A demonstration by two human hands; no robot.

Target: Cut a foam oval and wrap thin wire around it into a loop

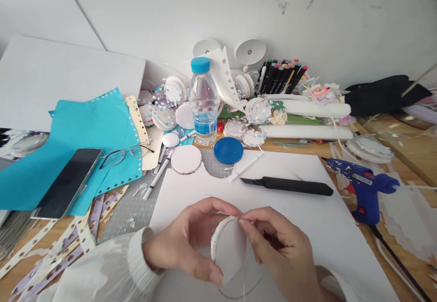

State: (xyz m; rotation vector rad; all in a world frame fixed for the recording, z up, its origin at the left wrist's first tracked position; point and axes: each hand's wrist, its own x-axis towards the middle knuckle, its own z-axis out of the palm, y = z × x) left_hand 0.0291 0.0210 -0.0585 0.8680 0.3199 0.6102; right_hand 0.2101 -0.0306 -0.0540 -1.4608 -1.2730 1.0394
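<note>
A round white disc (230, 249) with a rough, layered rim stands tilted on edge above the white board (327, 256). My left hand (194, 243) is closed around its left side, thumb low on the rim and fingers behind and over the top. At the disc's upper right edge, my right hand (278, 247) pinches with thumb and forefinger; what lies between the fingertips is too small to make out. A thin pale strand hangs below the disc. On the board lies a black craft knife (290, 186), its blade pointing left.
To the right rests a blue glue gun (365, 188) with its cord. Behind the board are a blue round lid (228, 150), another white disc (186, 159) and a water bottle (204, 101). At left, a phone (68, 181) and glasses (126, 155) lie on blue paper (92, 124).
</note>
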